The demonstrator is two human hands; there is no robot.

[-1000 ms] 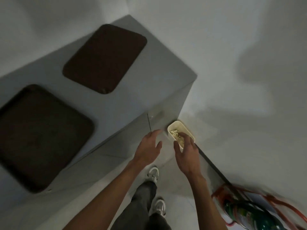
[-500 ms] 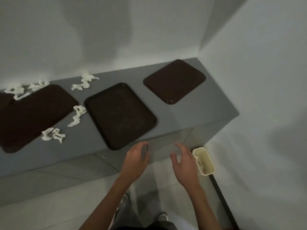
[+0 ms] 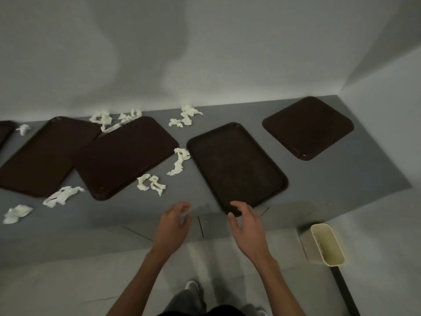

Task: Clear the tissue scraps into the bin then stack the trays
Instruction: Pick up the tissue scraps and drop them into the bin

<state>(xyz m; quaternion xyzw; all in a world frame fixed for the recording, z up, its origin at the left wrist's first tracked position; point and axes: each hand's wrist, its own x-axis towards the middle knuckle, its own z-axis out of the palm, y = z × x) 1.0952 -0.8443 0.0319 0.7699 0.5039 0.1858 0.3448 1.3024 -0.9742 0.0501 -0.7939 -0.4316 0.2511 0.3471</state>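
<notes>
Both hands are free. The left hand (image 3: 175,222) has loosely bent fingers and holds nothing that I can see, though it is a little blurred. The right hand (image 3: 247,224) is spread, with its fingertips over the near corner of the middle tray (image 3: 237,169), and I cannot tell if they touch it.

Just beyond the left hand, on the grey worktop (image 3: 341,179), lies the nearest pair of tissue scraps (image 3: 151,184). One long scrap (image 3: 178,163) lies a little farther, beside the tray's left edge. More scraps (image 3: 62,196) are well to the left of the left hand, and others (image 3: 189,115) sit far back by the wall (image 3: 205,53). The bin (image 3: 327,245) stands on the floor (image 3: 68,281), to the right of the right hand and lower.

Many scraps are not yet cleared. I think it is best to gather the near scraps first, several in one handful, pressing them together so no piece falls on the way to the bin. The trays can wait until the worktop is free of paper.
</notes>
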